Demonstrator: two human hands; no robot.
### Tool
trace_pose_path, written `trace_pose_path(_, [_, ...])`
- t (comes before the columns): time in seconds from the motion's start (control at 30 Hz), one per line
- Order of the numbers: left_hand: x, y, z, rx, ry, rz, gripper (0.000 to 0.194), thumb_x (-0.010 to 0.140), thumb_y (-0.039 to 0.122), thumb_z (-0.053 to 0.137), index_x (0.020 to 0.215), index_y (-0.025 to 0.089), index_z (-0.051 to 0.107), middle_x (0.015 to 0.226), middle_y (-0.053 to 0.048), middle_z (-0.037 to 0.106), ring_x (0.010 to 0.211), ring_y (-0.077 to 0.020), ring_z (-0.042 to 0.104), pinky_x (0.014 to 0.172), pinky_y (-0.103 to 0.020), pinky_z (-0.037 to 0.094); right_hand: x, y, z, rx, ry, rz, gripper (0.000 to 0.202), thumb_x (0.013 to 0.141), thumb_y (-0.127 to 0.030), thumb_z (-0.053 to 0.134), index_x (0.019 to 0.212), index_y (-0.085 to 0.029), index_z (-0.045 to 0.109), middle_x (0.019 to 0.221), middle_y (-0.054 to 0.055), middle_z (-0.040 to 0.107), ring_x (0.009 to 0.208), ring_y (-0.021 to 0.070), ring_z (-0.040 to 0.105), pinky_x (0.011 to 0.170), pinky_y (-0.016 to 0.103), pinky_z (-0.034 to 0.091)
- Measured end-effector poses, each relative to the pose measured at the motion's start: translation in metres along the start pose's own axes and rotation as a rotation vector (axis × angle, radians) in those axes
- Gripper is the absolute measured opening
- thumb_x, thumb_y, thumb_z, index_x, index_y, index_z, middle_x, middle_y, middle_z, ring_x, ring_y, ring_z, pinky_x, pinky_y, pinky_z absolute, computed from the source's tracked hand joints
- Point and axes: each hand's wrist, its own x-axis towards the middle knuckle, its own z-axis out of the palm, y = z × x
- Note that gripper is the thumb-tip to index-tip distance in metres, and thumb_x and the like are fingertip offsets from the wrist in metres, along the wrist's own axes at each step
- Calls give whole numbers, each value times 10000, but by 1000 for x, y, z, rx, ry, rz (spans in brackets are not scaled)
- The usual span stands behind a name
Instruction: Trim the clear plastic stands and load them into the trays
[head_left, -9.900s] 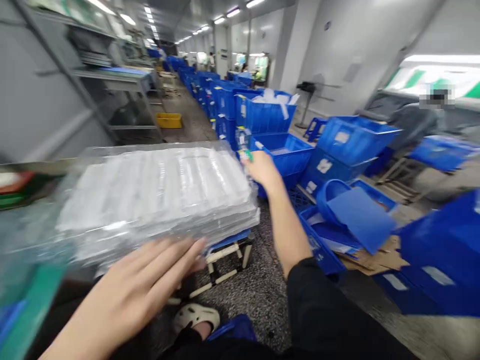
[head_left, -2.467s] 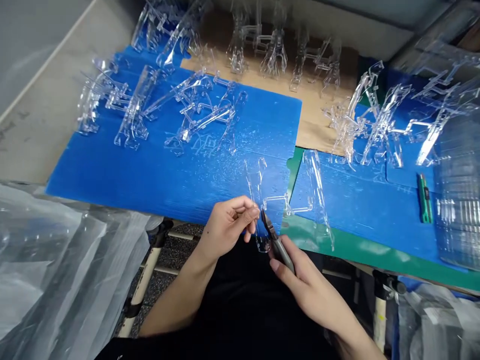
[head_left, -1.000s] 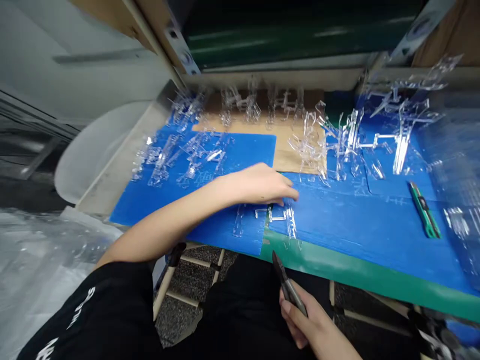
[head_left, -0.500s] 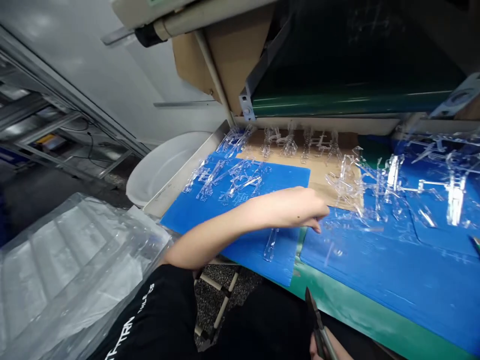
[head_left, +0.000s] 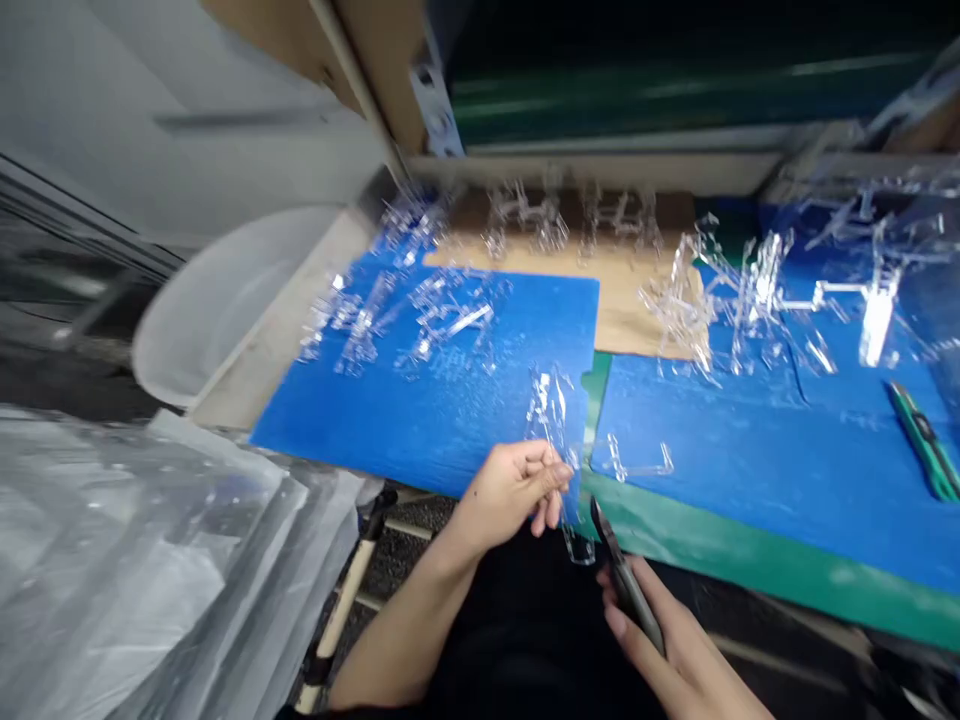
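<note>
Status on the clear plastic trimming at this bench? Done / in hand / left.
Done: one loose clear piece lies on the blue sheet, apparently cut off. In hand: left hand holds a clear part; right hand holds cutters beside it. Left: many clear moulded parts spread along the back, likely untrimmed; blur hides detail.

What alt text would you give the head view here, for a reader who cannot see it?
The left hand pinches a clear plastic part at the near edge of a blue mat, while the right hand holds small cutters just below it. More clear parts lie scattered across the mat, with a green knife at the far right.
</note>
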Motion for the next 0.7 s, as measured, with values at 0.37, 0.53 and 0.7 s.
trace_pose_path(0.37, [-4, -4, 18, 76, -79, 7, 403, 1004, 432, 839, 767, 167, 649, 591, 1, 719, 421, -76, 590, 466, -165, 438, -14, -19, -12, -49, -107, -36, 354, 1155, -593, 506, 1288, -272, 578, 1215, 69, 732, 1256, 305, 676, 1101, 469, 517])
trace_pose_path(0.53, [1, -6, 29, 57, -90, 10, 352, 985, 389, 866, 791, 167, 673, 597, 13, 723, 421, -73, 593, 465, -159, 445, -18, -15, -18, -21, -151, -33, 288, 1174, -543, 494, 1269, -276, 543, 1239, 49, 712, 1178, 269, 663, 1092, 461, 474])
trace_pose_path(0.7, [6, -8, 39, 69, -93, 2, 357, 997, 366, 852, 778, 168, 651, 592, 10, 722, 419, -74, 591, 461, -158, 437, -21, -10, -25, 33, -138, -50, 264, 1175, -523, 496, 1245, -271, 536, 1220, 49, 697, 1156, 264, 648, 1060, 451, 466])
